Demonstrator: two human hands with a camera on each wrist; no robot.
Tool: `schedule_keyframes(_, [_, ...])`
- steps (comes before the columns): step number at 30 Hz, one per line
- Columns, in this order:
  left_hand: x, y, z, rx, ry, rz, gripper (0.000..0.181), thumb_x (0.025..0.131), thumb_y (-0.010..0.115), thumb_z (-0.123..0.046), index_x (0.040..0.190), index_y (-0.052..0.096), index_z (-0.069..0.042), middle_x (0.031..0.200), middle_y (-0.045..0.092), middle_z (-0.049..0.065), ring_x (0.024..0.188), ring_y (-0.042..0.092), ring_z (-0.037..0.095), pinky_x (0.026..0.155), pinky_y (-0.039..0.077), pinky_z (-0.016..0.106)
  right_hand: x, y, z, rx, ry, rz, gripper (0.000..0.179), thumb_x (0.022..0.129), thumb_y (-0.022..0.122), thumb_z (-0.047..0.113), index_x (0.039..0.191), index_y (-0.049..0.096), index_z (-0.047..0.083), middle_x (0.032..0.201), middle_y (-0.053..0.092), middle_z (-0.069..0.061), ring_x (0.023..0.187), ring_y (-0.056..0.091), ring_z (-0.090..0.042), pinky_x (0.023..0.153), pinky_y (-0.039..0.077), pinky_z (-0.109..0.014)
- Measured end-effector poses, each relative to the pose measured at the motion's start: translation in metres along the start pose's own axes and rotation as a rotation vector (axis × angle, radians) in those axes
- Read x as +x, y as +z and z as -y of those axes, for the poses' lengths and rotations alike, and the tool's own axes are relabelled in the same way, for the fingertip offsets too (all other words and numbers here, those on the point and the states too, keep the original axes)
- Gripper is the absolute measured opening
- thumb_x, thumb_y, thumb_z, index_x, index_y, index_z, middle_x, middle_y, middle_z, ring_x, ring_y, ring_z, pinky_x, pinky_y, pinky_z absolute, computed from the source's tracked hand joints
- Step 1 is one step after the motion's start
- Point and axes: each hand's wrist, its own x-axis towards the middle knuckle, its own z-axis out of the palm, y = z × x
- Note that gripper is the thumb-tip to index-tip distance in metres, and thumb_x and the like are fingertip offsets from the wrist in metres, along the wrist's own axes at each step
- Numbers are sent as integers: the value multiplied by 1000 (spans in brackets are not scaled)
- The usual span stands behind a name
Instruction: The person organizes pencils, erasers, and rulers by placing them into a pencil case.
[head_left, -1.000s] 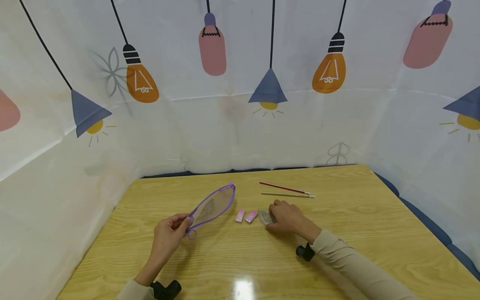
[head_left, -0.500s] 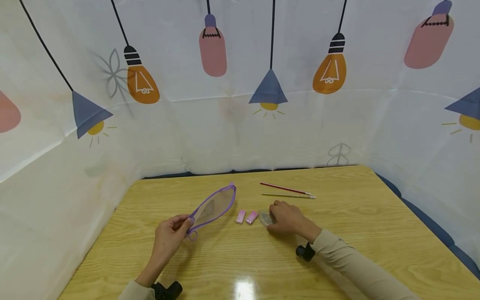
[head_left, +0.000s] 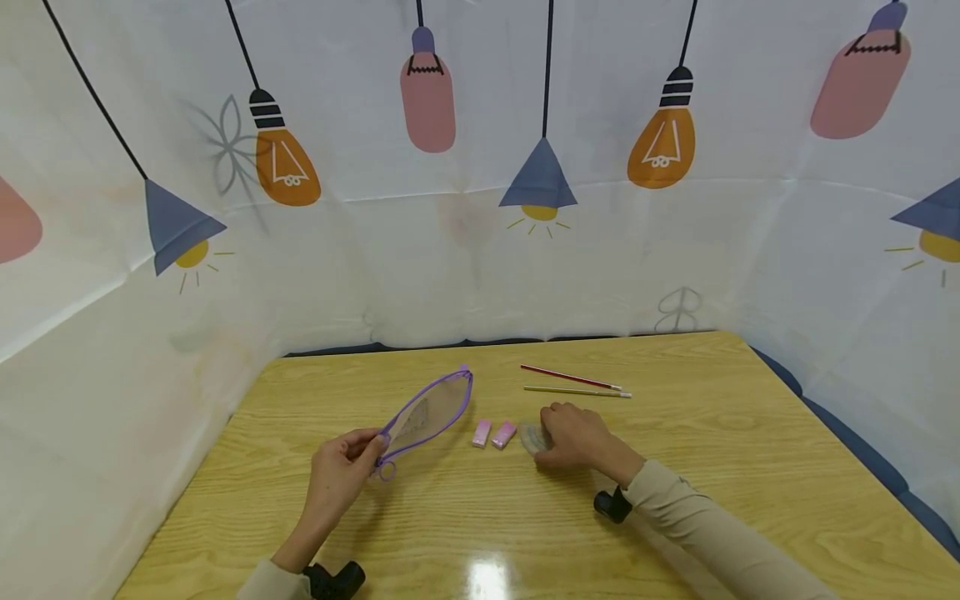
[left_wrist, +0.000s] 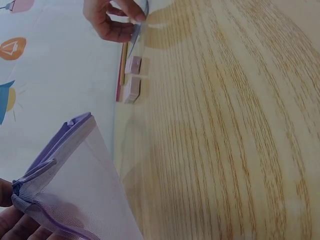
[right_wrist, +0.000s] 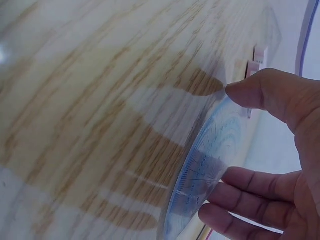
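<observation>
The protractor [head_left: 531,439] is being pinched by the right hand [head_left: 576,437], right of pink blocks [head_left: 504,435]; left of them, the left hand [head_left: 341,468] is gripping a pouch [head_left: 447,405].

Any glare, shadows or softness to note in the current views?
Head view: a bright glare patch on the table near the bottom edge, with a soft shadow beside the left hand; left wrist view: dim overall, a darker patch beside the right hand; right wrist view: large dark patches, shadow or reflection unclear, across the table, and the protractor's fine scale is hard to read.
</observation>
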Motion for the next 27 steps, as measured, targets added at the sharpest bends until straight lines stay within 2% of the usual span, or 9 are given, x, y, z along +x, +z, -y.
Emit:
schedule_keyframes(8, [0, 0, 0, 13, -7, -3, 20, 93, 67, -11, 107, 71, 3, 92, 71, 18, 72, 68, 16, 50, 50, 26, -1, -2, -1, 29, -8, -18, 36, 74, 77, 39, 88, 58, 11, 77, 46, 2, 65, 44, -12, 52, 41, -32])
schedule_keyframes(13, [1, 1, 0, 12, -10, -6, 19, 93, 66, -10, 107, 71, 2, 92, 71, 17, 72, 68, 16, 51, 51, 26, -1, -3, -3, 73, -25, -34, 40, 74, 76, 36, 97, 62, 7, 85, 52, 0, 69, 46, -13, 54, 43, -33])
schedule_keyframes(21, [1, 1, -1, 5, 15, -11, 21, 94, 66, -11, 108, 71, 4, 92, 71, 16, 76, 69, 19, 57, 55, 35, -3, -6, -3, 79, -68, -76, 47, 76, 75, 38, 106, 65, 4, 97, 58, -6, 80, 56, -18, 59, 49, -37])
schedule_keyframes(27, [-1, -1, -1, 13, 8, -18, 19, 93, 66, -9, 106, 71, 3, 92, 72, 15, 75, 69, 16, 53, 52, 28, -5, -7, -1, 104, -103, -113, 49, 77, 75, 39, 110, 66, 4, 103, 60, -8, 86, 59, -23, 61, 51, -39])
